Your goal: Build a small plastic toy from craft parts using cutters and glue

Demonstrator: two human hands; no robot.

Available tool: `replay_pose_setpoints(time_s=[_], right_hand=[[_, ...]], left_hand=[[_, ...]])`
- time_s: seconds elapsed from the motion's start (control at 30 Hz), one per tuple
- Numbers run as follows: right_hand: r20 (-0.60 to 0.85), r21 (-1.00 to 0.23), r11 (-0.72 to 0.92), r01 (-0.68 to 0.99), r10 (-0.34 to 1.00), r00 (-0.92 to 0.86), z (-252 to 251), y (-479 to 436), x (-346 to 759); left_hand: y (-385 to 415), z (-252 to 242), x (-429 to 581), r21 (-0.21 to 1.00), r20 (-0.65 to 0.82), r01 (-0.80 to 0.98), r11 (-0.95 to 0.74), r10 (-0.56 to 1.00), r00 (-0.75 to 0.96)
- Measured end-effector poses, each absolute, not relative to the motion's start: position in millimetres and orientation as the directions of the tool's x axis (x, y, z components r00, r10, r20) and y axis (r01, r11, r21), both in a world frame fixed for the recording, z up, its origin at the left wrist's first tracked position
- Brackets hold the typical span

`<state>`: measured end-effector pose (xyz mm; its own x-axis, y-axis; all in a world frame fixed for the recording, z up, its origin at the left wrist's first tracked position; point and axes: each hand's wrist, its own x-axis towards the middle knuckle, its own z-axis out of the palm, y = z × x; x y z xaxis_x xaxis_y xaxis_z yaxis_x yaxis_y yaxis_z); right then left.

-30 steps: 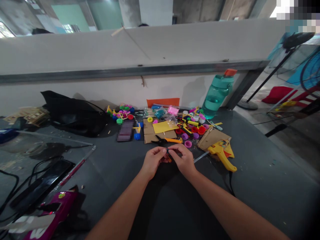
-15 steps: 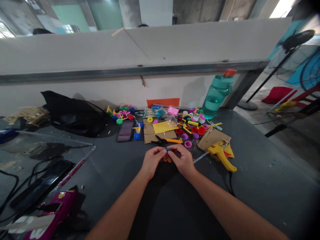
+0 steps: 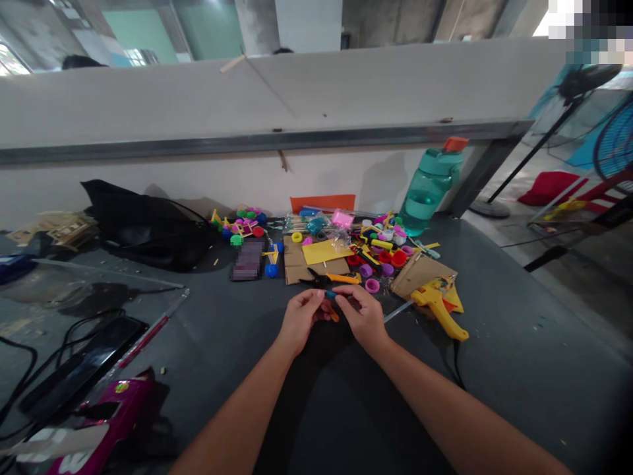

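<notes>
My left hand (image 3: 301, 323) and my right hand (image 3: 363, 318) meet over the dark grey table (image 3: 499, 343), pinching a small teal and orange plastic piece (image 3: 332, 296) between their fingertips. Much of that piece is hidden by my fingers. Just beyond my hands lie black-handled scissors (image 3: 314, 279) and an orange craft knife (image 3: 343, 278). To the right of my right hand is a thin grey rod (image 3: 398, 311), next to a yellow glue gun (image 3: 438, 310).
Cardboard with yellow paper (image 3: 326, 252) and scattered coloured plastic parts fill the table's far middle. A teal water bottle (image 3: 428, 188) stands behind them. A black bag (image 3: 143, 227) lies at far left, with black cables and a magenta object (image 3: 109, 415) near the left edge.
Both hands have shifted only slightly, and the small piece has turned a little between my fingertips. The things on the table have not visibly moved.
</notes>
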<state>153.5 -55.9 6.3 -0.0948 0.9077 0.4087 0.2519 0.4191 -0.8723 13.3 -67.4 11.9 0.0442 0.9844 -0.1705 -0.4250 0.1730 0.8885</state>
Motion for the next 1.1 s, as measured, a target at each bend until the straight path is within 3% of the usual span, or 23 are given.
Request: replay_pose_setpoints(time_s=[0.3,1.1], right_hand=[[0.490,-0.829,0.502,0.247,0.864,-0.113,8.1,-55.0,152.9],[0.489,-0.812,0.511,0.282,0.859,-0.148,8.0,-54.6,152.1]], left_hand=[[-66.0,7.3,13.1,0.894,-0.189,-0.401,0.198,0.980,0.062],[-66.9,10.7,12.1,0.902,-0.177,-0.378,0.209,0.977,0.118]])
